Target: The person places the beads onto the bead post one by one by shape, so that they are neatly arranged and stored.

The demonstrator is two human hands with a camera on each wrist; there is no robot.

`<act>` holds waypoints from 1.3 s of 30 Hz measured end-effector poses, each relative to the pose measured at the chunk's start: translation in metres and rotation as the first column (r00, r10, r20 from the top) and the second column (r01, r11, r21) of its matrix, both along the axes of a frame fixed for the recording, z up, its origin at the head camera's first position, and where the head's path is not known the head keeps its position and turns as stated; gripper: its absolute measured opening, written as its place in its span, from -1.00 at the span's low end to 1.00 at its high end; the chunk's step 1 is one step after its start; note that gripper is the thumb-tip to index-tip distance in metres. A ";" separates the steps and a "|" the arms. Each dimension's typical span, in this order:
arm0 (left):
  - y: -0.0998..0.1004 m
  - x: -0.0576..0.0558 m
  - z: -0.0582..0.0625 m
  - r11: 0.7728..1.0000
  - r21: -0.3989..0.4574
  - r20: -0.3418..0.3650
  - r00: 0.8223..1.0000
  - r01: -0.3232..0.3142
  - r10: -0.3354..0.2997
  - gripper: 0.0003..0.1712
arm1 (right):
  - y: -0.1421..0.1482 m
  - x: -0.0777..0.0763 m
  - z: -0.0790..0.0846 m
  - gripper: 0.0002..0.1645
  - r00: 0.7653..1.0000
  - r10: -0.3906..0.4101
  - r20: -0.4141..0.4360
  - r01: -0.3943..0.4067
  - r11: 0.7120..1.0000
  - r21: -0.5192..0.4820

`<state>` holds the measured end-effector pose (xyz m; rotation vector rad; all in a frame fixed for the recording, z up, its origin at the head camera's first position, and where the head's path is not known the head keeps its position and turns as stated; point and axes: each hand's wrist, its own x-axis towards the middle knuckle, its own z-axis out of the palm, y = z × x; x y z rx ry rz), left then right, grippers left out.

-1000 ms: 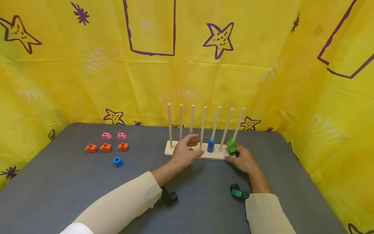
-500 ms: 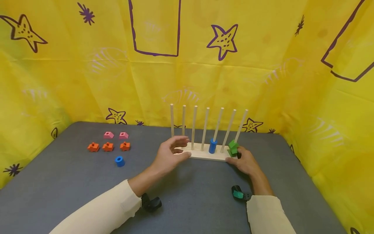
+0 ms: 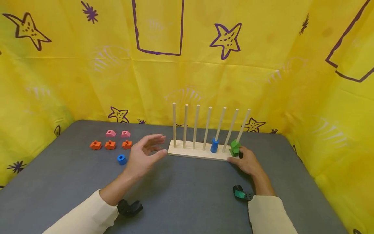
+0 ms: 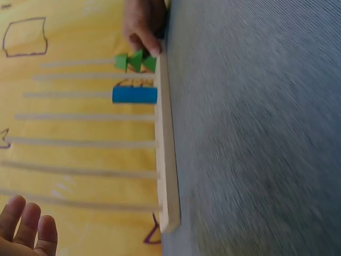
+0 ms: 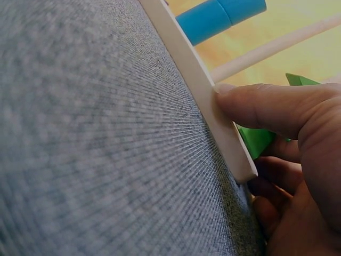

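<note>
A light wooden board with seven-odd upright pegs, a peg stacker [image 3: 187, 151], stands toward the back of the table. My right hand [image 3: 248, 161] grips its right end, thumb on the front edge and fingers curled behind. Green angular blocks [image 4: 136, 61] are stacked on the rightmost peg, beside those fingers. Blue cylinders [image 5: 221, 18] sit on the third peg from the right. My left hand [image 3: 143, 159] is in the air left of the stacker, fingers spread and holding nothing. In the head view a loose blue cylinder [image 3: 121, 159] lies just left of it.
Left on the grey table [image 3: 187, 201] lie three orange blocks [image 3: 110, 145] in a row. Behind them are two pink blocks [image 3: 110, 133]. A yellow patterned cloth [image 3: 157, 81] hangs around the back and sides. Each wrist wears a black camera mount [image 3: 130, 208].
My left hand has moved left, away from the stacker's pegs toward the loose blocks, staying spread. My right hand keeps its grip on the board's end. The head view has shifted slightly.
</note>
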<state>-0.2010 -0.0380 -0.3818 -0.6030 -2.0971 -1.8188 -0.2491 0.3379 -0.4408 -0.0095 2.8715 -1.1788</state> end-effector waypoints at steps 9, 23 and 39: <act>-0.042 0.004 -0.004 0.990 0.019 -0.009 0.990 -0.139 0.139 -0.49 | 0.000 0.000 -0.001 -0.38 1.000 -0.004 -0.009 0.004 1.000 -0.003; -0.089 0.002 -0.021 0.924 0.085 0.025 0.928 -0.374 0.373 -0.57 | -0.002 0.001 -0.001 -0.39 1.000 -0.006 -0.012 0.006 1.000 0.011; -0.126 -0.009 -0.060 0.908 0.003 0.120 0.901 -0.419 0.416 -0.68 | -0.001 0.000 -0.002 -0.42 1.000 0.007 -0.022 -0.007 1.000 0.022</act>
